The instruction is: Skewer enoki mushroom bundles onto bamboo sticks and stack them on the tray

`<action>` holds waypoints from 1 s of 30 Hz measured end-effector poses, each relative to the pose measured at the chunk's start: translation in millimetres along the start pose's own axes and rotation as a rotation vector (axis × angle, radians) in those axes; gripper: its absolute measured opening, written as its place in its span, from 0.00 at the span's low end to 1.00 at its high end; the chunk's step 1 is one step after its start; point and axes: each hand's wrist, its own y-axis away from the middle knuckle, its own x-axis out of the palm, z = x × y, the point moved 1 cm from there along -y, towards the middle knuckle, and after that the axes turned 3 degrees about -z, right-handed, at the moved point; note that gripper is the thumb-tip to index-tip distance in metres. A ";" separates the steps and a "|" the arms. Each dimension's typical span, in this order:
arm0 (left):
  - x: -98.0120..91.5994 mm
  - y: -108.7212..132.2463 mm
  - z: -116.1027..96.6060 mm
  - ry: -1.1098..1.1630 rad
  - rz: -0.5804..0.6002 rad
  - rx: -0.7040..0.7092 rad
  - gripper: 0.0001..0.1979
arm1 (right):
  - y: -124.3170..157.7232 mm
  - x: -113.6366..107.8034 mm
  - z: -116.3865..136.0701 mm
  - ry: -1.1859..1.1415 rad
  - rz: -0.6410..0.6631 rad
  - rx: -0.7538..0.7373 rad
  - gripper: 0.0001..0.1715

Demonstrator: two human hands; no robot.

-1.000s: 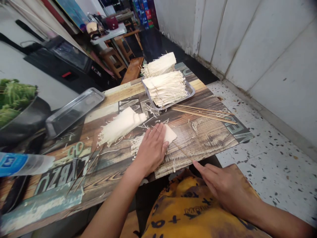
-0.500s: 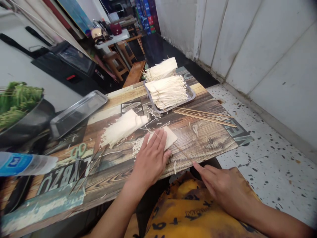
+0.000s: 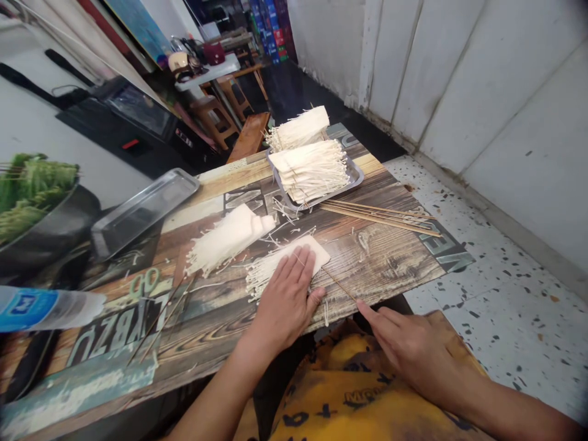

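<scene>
A flat bunch of enoki mushrooms [image 3: 266,271] lies on the table near its front edge. My left hand [image 3: 288,294] rests flat on top of it, fingers stretched out. My right hand [image 3: 404,343], off the table edge, pinches a bamboo skewer [image 3: 342,283] whose far end meets the trimmed base of the bunch; how deep it goes is hidden. Further left sits a second pile of enoki pieces [image 3: 227,236]. Behind, a grey tray [image 3: 358,177] carries stacked enoki [image 3: 312,168], and several loose skewers [image 3: 381,215] lie beside it.
An upturned-looking clear tray [image 3: 144,211], a metal bowl of greens [image 3: 59,217] and a water bottle [image 3: 50,308] are on the left. Green-handled scissors [image 3: 144,285] and a few thin sticks [image 3: 160,324] lie nearer. A black machine [image 3: 133,122] stands behind; a white wall [image 3: 459,79] is right.
My left hand has slid slightly down toward me and right, uncovering more of the bunch. My right hand keeps its pinch on the skewer, almost unmoved.
</scene>
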 end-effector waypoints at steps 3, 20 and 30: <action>0.3 -0.1 0.0 -0.001 0.001 0.004 0.31 | 0.7 3.3 1.4 0.018 -0.003 0.000 0.26; 1.9 1.3 -0.2 0.050 0.006 -0.018 0.32 | -14.8 -5.5 12.9 -0.020 0.053 0.023 0.23; 1.4 2.7 -0.2 0.054 0.008 -0.002 0.33 | -24.5 -18.9 17.5 -0.042 0.147 0.061 0.23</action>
